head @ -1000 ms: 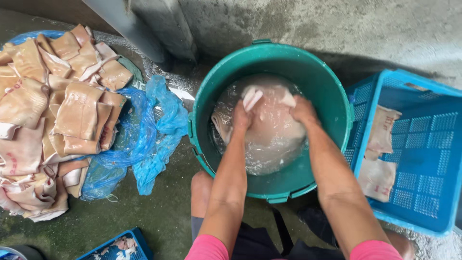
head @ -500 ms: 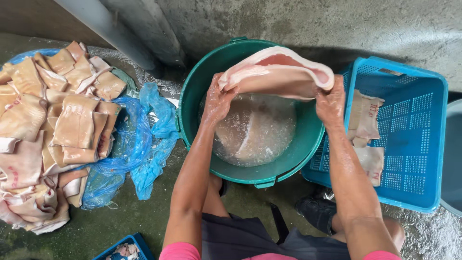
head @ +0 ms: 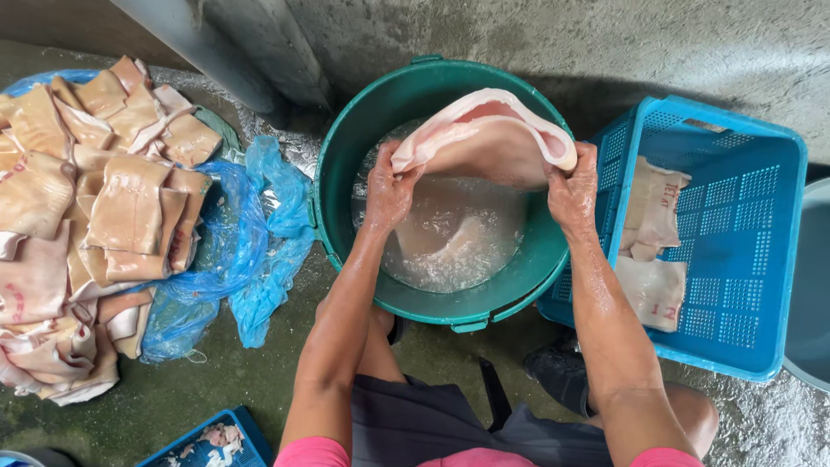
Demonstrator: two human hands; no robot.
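Head view: your left hand (head: pixel 391 188) and right hand (head: pixel 573 186) each clench an end of a pale slab of pork skin (head: pixel 484 138), lifted above the water in the green bucket (head: pixel 346 138), between the blue crate (head: pixel 735 233) and the heap of skins (head: pixel 95 216).

Both of your forearms reach forward and away from you, bare and wet, roughly parallel with a wide gap between them, and pink sleeve hems show at your upper arms near the bottom edge of the view. Your left hand (head: pixel 391 188) is raised with its fingers curled closed in a pinching grip, thumb toward you and knuckles up. Your right hand (head: pixel 572 188) sits level with it, well apart, its fingers likewise clenched and the wrist bent slightly inward.
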